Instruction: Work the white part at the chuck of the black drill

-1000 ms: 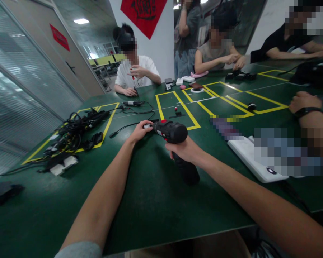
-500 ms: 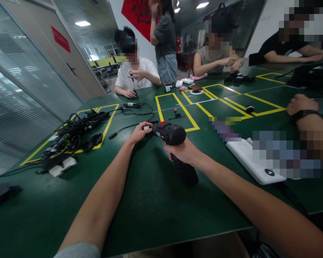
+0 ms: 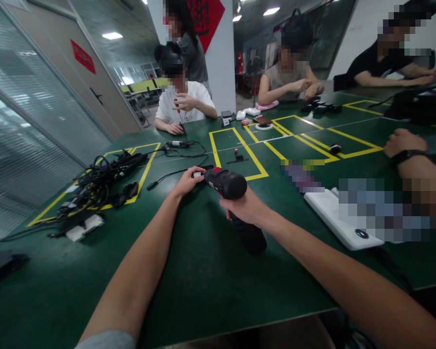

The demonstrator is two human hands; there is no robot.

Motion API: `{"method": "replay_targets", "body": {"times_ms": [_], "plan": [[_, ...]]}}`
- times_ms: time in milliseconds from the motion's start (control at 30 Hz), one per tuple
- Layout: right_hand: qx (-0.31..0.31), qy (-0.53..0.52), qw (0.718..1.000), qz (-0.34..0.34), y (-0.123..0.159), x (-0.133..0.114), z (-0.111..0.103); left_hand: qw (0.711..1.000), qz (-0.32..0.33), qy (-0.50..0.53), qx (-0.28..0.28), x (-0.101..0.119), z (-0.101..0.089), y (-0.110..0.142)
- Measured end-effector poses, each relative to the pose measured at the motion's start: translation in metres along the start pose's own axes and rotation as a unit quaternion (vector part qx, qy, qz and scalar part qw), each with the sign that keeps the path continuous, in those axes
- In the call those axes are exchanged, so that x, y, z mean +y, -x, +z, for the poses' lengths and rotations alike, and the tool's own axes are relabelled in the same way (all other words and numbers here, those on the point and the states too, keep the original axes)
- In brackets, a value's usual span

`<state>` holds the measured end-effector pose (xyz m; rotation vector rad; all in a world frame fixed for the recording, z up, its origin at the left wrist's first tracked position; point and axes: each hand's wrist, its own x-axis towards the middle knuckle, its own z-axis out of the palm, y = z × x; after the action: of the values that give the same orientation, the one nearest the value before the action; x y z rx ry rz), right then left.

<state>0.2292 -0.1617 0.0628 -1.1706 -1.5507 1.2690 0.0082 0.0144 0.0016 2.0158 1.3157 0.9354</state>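
Observation:
My right hand (image 3: 245, 206) is wrapped round the grip of a black and red cordless drill (image 3: 230, 184). The drill points away and to the left, its chuck end close to the fingers of my left hand (image 3: 189, 182). Those fingers are closed on a small black part with a white label (image 3: 198, 174), held low at the table. The drill hides much of this part and whatever its tip touches. A thin black cable with a plug (image 3: 151, 185) runs out to the left beside my left hand.
Tangled black cables and adapters (image 3: 101, 182) lie at the left in a yellow-taped area of the green table (image 3: 189, 281). On the right are a white device (image 3: 343, 220) and another person's hand (image 3: 407, 144). Small black pieces (image 3: 239, 158) lie beyond the drill. Co-workers sit opposite.
The drill and my hands keep nearly the same place, with only a slight shift of the drill to the left. Behind the table, a standing person has moved left.

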Motion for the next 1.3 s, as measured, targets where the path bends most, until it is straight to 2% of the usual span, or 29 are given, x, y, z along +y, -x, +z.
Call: {"method": "replay_targets", "body": {"times_ms": [633, 967, 1300], "plan": [[-0.012, -0.017, 1.000, 0.006, 0.0011, 0.0001, -0.0022, 1.000, -0.001, 0.003, -0.002, -0.0039, -0.0004, -0.0016], [-0.015, 0.020, 1.000, 0.000, -0.0002, 0.0009, -0.0029, 1.000, -0.002, 0.002, 0.002, -0.0077, 0.0011, -0.0024], [-0.019, -0.010, 1.000, 0.013, -0.0002, 0.0022, -0.0031, 1.000, 0.002, 0.006, -0.015, -0.0094, -0.0013, -0.0051]]}}
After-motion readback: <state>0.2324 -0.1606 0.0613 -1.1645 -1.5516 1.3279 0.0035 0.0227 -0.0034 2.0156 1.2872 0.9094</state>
